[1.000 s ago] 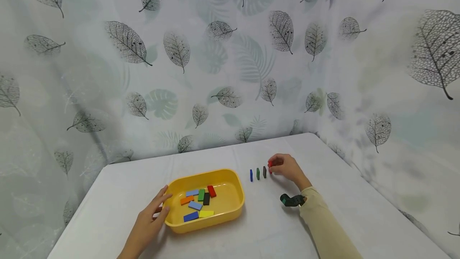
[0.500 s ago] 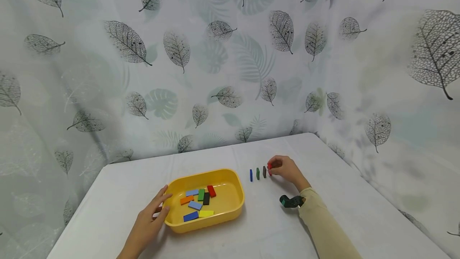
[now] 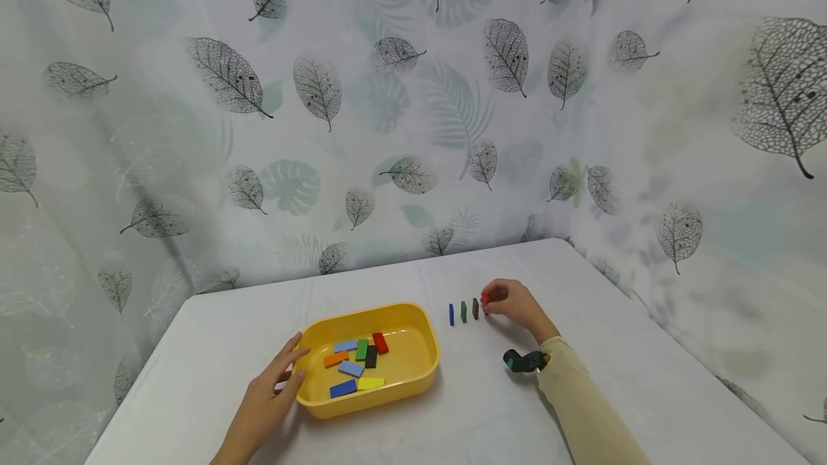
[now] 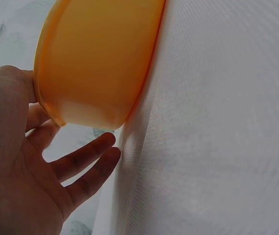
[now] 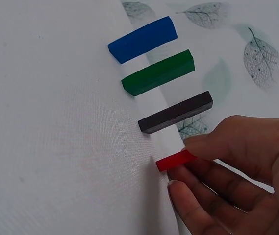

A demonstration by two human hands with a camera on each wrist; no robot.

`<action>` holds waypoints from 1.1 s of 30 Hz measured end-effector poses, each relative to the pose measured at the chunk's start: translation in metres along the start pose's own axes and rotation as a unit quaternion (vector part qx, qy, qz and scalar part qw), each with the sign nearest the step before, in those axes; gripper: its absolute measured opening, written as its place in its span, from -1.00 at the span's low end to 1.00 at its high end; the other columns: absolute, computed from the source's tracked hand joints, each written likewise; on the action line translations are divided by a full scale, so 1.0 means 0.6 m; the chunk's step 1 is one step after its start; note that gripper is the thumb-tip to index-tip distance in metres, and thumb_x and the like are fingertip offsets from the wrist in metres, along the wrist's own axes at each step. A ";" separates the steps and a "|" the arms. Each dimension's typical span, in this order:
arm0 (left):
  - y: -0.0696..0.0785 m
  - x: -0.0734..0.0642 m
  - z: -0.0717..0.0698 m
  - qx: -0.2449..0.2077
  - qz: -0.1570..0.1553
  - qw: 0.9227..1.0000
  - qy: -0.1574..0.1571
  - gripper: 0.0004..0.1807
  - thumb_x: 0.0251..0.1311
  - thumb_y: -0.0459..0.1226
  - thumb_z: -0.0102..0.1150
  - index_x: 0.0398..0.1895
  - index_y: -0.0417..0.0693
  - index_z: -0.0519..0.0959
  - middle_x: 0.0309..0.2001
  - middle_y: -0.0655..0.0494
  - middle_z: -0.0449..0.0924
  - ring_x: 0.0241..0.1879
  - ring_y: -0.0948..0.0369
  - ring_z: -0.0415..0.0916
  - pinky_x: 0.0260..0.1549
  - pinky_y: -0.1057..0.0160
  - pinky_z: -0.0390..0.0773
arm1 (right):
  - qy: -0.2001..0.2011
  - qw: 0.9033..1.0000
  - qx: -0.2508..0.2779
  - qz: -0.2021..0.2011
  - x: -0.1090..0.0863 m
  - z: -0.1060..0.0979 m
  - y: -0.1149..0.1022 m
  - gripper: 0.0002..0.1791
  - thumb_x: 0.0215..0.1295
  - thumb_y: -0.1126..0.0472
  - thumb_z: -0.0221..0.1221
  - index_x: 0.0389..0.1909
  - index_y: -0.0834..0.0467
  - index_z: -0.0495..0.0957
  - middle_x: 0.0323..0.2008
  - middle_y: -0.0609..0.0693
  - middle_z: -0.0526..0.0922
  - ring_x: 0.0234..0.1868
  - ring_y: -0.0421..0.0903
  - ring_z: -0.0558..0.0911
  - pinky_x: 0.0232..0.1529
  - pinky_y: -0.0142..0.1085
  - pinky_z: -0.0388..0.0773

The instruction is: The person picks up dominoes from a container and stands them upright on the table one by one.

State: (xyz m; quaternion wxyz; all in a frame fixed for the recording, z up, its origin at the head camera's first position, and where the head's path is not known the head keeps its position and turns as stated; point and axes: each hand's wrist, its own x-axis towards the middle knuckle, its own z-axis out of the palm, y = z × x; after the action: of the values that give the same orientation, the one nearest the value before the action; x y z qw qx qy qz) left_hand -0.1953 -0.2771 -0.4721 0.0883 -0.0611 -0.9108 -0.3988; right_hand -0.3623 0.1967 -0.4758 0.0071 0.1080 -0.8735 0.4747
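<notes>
Upright in a spaced row on the white table stand a blue domino (image 3: 451, 315), a green domino (image 3: 464, 311) and a dark brown domino (image 3: 475, 308). At the row's right end, my right hand (image 3: 513, 303) pinches a red domino (image 5: 174, 160) between thumb and fingers, upright with its lower end close to the cloth. The fingers hide part of it. My left hand (image 3: 268, 390) rests on the left rim of a yellow tray (image 3: 423, 372). In the left wrist view its thumb and first fingers reach over the rim, while the other fingers extend beside the wall.
Inside the tray several loose dominoes lie flat, among them an orange domino (image 3: 336, 359), a yellow domino (image 3: 371, 384) and a black domino (image 3: 371, 357). White cloth (image 3: 478, 407) covers the table. A leaf-print curtain (image 3: 400, 128) hangs behind and at both sides.
Over the last second my right hand lowered the red domino very slightly, then stayed put. The left hand and the tray have not moved.
</notes>
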 end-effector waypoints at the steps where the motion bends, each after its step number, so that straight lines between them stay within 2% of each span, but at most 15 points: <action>1: 0.000 0.000 0.000 0.000 0.000 1.000 0.000 -0.56 0.56 -0.22 0.12 0.44 0.03 0.49 0.60 0.14 0.16 0.14 -0.13 0.58 -0.02 -0.07 0.68 | -0.002 1.000 0.000 -0.001 0.000 -0.001 -0.001 -0.73 0.23 0.43 0.40 -0.05 0.28 0.66 -0.18 0.03 0.72 -0.13 -0.02 0.64 -0.02 -0.08 0.60; 9: 0.002 0.001 -0.003 0.003 -0.003 1.000 -0.001 -0.55 0.57 -0.21 0.11 0.46 0.03 0.47 0.61 0.14 0.14 0.16 -0.13 0.56 0.01 -0.10 0.66 | -0.015 1.000 -0.004 -0.011 -0.002 -0.017 -0.017 -0.73 0.27 0.44 0.32 -0.01 0.26 0.64 -0.12 0.05 0.71 -0.05 0.04 0.64 0.06 -0.01 0.64; 16: 0.002 -0.001 -0.005 0.006 0.010 1.000 0.008 -0.55 0.55 -0.24 0.12 0.44 0.00 0.49 0.60 0.11 0.16 0.14 -0.15 0.57 -0.03 -0.10 0.68 | -0.013 0.999 -0.004 -0.048 -0.004 -0.035 -0.044 -0.75 0.32 0.44 0.25 0.00 0.31 0.62 -0.04 0.21 0.69 0.03 0.13 0.65 0.11 0.04 0.62; 21: 0.001 -0.003 -0.005 0.009 0.014 1.000 0.011 -0.56 0.54 -0.25 0.13 0.43 -0.02 0.49 0.60 0.09 0.17 0.13 -0.16 0.59 -0.05 -0.09 0.69 | 0.017 0.997 -0.027 -0.075 -0.008 -0.034 -0.073 -0.77 0.31 0.39 0.23 -0.03 0.28 0.64 -0.06 0.15 0.70 0.05 0.14 0.64 0.09 0.08 0.62; 27: 0.001 -0.004 -0.005 0.005 0.006 1.000 0.006 -0.55 0.55 -0.25 0.12 0.44 -0.01 0.49 0.60 0.10 0.16 0.14 -0.16 0.58 -0.04 -0.10 0.68 | 0.072 0.991 -0.063 -0.090 -0.016 -0.016 -0.122 -0.84 0.34 0.31 0.29 -0.08 0.20 0.66 -0.12 0.08 0.73 0.04 0.13 0.67 0.05 0.08 0.65; 33: 0.003 -0.001 -0.001 -0.001 0.016 1.000 0.010 -0.56 0.54 -0.25 0.14 0.43 0.00 0.50 0.59 0.11 0.18 0.13 -0.13 0.59 -0.05 -0.06 0.69 | 0.103 0.985 -0.050 -0.129 -0.038 0.006 -0.174 -0.88 0.34 0.33 0.32 -0.14 0.21 0.65 -0.17 0.04 0.73 -0.04 0.09 0.70 0.00 0.02 0.69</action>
State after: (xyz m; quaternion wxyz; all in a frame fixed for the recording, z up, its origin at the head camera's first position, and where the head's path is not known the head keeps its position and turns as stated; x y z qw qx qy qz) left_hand -0.1945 -0.2764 -0.4702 0.1038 -0.0717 -0.9082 -0.3991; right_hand -0.3195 0.1430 -0.3938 0.1638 0.1693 -0.8696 0.4339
